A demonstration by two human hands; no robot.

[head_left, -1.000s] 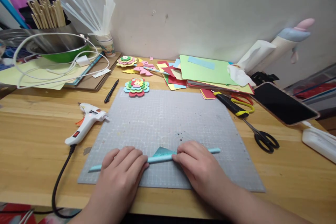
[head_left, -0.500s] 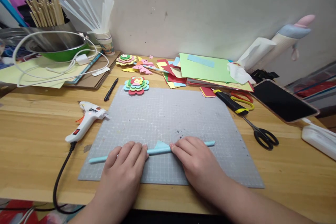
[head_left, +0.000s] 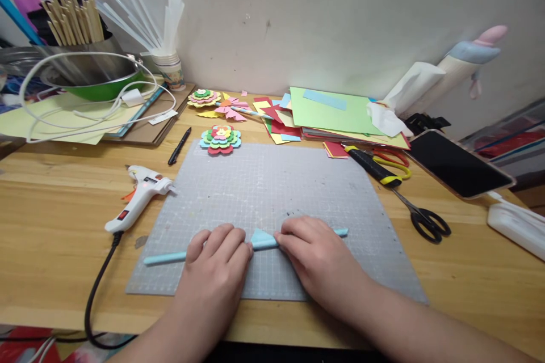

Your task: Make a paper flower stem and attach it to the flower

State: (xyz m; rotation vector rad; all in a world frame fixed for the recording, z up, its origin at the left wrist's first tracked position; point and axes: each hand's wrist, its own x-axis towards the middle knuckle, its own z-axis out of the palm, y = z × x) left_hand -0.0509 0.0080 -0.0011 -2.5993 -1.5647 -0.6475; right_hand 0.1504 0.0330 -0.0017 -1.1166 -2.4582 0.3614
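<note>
A thin roll of light blue paper (head_left: 264,244) lies across the near part of the grey cutting mat (head_left: 272,187), with a small triangular corner of paper sticking up at its middle. My left hand (head_left: 217,266) rests palm down on the roll's left part, fingers curled over it. My right hand (head_left: 317,258) presses on the right part the same way. The roll's two ends stick out past my hands, at the left and at the right.
A white glue gun (head_left: 138,198) with a black cord lies left of the mat. Black scissors (head_left: 421,218), a yellow-black knife (head_left: 372,167) and a phone (head_left: 460,164) sit at the right. Paper flowers (head_left: 220,139) and stacked coloured paper (head_left: 336,113) lie behind the mat.
Both hands have rolled the blue paper tube a little away from me on the mat, and my left hand has slid rightward toward the middle.
</note>
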